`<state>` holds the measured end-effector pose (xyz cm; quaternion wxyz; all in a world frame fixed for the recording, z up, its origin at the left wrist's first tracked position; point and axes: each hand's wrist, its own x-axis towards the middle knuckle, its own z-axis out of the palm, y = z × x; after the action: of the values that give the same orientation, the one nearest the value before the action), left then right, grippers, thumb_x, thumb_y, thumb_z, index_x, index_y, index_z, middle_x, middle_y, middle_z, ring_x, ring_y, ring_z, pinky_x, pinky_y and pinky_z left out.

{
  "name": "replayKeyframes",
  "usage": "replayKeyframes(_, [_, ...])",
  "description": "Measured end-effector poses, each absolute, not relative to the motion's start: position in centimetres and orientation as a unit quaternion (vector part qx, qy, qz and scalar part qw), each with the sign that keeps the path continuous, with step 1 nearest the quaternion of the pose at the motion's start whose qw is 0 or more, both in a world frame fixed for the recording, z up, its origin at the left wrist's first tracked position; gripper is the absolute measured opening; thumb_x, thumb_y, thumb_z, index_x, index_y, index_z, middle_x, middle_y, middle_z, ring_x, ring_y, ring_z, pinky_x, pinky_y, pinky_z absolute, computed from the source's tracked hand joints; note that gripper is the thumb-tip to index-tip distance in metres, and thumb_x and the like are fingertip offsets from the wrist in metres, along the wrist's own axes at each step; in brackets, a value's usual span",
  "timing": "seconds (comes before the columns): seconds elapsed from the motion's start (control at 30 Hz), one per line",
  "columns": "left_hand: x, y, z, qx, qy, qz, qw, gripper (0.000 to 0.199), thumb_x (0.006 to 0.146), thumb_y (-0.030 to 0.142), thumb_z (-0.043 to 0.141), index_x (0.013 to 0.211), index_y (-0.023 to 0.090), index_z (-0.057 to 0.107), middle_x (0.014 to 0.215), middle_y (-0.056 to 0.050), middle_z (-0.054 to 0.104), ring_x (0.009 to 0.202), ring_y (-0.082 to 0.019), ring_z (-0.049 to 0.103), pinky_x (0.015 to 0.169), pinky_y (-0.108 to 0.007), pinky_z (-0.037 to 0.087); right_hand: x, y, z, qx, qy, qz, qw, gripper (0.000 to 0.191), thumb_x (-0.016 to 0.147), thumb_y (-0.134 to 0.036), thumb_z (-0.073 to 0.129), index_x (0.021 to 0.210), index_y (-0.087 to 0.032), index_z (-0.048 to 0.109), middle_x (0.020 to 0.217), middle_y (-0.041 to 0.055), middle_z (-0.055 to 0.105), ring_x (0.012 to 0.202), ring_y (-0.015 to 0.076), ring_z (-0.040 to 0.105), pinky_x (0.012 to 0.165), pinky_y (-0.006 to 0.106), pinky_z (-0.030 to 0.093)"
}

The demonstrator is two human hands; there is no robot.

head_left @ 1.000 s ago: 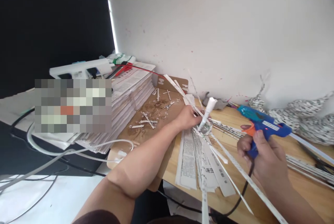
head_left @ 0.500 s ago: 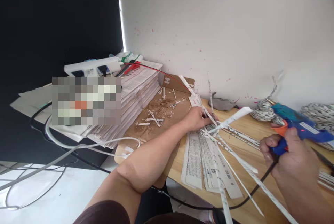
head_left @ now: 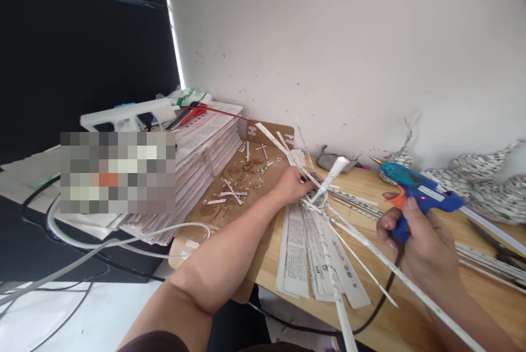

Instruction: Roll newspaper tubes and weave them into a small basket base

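My left hand [head_left: 295,185] has its fingers closed around the crossing point of several rolled newspaper strips [head_left: 370,248], which fan out over the table. Flat strips of printed newspaper [head_left: 298,259] lie below that hand. On the right, my right hand [head_left: 419,231] grips the handle of a blue glue gun [head_left: 427,196] with an orange trigger. Its metal nozzle points up and to the left, and a clear glue stick sticks out of its back. The fingertips of my left hand are partly hidden by the strips.
A tall stack of newspapers [head_left: 205,163] with a white power strip [head_left: 131,114] on top stands at the left. Paper scraps [head_left: 232,192] lie on cardboard. Woven paper pieces [head_left: 489,193] and scissors [head_left: 501,245] are at the right. Cables [head_left: 123,240] cross the left side.
The glue gun in my right hand has moved left and up, nearer the strips, and its nozzle and glue stick now show clearly. The view has shifted slightly to the right.
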<state>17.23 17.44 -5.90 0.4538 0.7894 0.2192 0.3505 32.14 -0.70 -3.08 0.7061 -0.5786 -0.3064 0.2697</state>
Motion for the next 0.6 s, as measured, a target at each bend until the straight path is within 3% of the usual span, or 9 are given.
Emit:
replayKeyframes(0.3, [17.4, 17.9, -6.6, 0.754, 0.228, 0.375, 0.488, 0.017, 0.072, 0.026, 0.068, 0.082, 0.014, 0.074, 0.075, -0.005, 0.073, 0.068, -0.018, 0.067, 0.064, -0.028, 0.053, 32.1, -0.2, -4.3, -0.535, -0.313, 0.302, 0.724, 0.035, 0.081, -0.051, 0.064, 0.096, -0.020, 0.058, 0.071, -0.0014, 0.061, 0.043, 0.0091, 0.053, 0.033, 0.018, 0.031])
replayKeyframes(0.43, [17.5, 18.5, -7.2, 0.756, 0.223, 0.395, 0.473, 0.015, 0.073, 0.027, 0.067, 0.083, 0.017, 0.074, 0.082, -0.006, 0.074, 0.077, -0.020, 0.068, 0.074, -0.031, 0.053, 32.5, 0.2, -3.6, -0.533, -0.292, 0.279, 0.744, 0.038, 0.080, -0.054, 0.063, 0.095, -0.020, 0.058, 0.061, -0.0016, 0.060, 0.051, 0.0124, 0.058, 0.037, 0.018, 0.033])
replayKeyframes(0.6, [17.6, 19.0, -7.6, 0.716, 0.239, 0.424, 0.500, 0.018, 0.070, 0.031, 0.071, 0.082, 0.018, 0.074, 0.084, -0.007, 0.074, 0.081, -0.022, 0.068, 0.077, -0.035, 0.054, 32.9, 0.7, -0.7, -0.522, -0.323, 0.265, 0.744, 0.035, 0.082, -0.052, 0.062, 0.092, -0.019, 0.060, 0.050, -0.0047, 0.052, 0.048, 0.0110, 0.051, 0.041, 0.020, 0.035])
